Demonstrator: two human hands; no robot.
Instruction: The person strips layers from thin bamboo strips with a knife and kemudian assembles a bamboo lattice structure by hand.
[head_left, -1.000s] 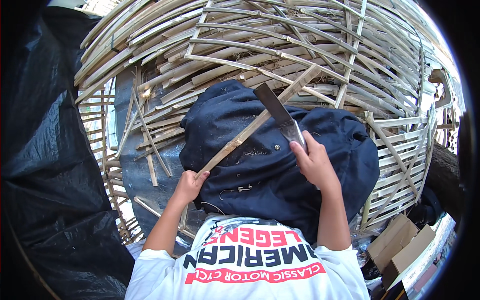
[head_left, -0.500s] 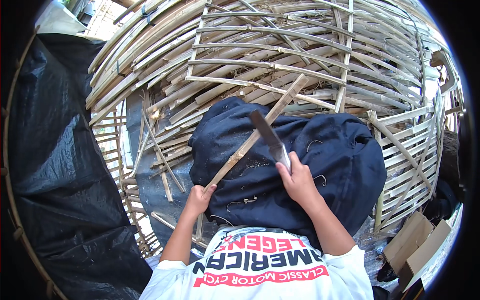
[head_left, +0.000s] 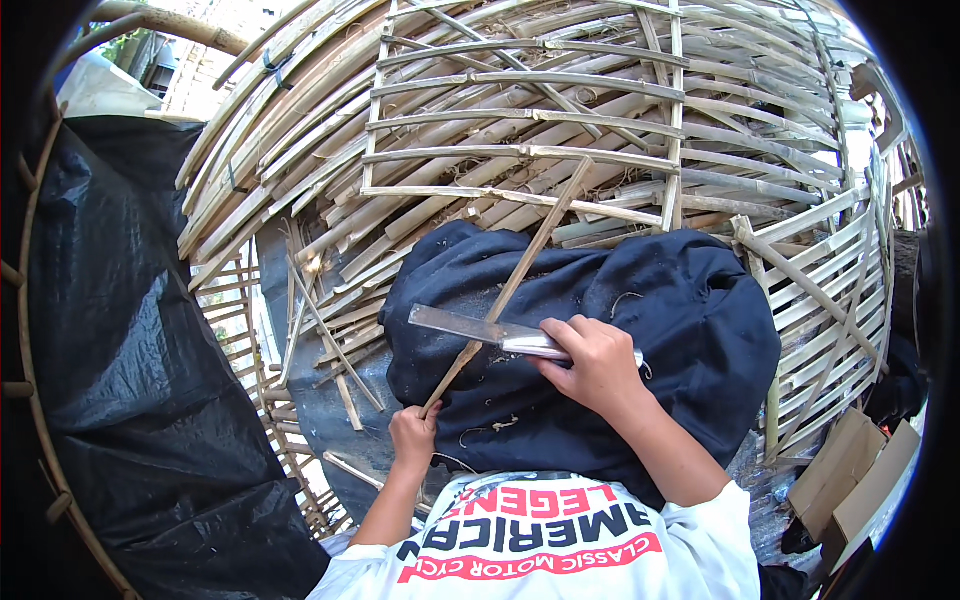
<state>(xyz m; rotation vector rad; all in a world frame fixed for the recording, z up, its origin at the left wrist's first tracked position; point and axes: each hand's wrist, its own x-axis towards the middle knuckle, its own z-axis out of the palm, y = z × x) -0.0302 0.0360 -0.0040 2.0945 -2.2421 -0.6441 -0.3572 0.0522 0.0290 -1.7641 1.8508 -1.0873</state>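
Knife [head_left: 462, 325] across strip [head_left: 522, 264], over dark cloth [head_left: 570, 428].
Left hand [head_left: 413, 438], low, grips the strip's near end; right hand [head_left: 596, 368], forearm slanting inward, has its grip closed round the knife's handle. The white shirt [head_left: 540, 588] bears inverted red and black lettering.

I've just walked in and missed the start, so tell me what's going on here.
A person holds the lower end of a bamboo strip in the left hand and the handle of a knife in the right hand. The strip slants up and away over a dark cloth, and the blade crosses it, tip toward the left; whether the two touch, I can't tell. Beyond the cloth is a big bamboo pile, with a slatted frame over it.
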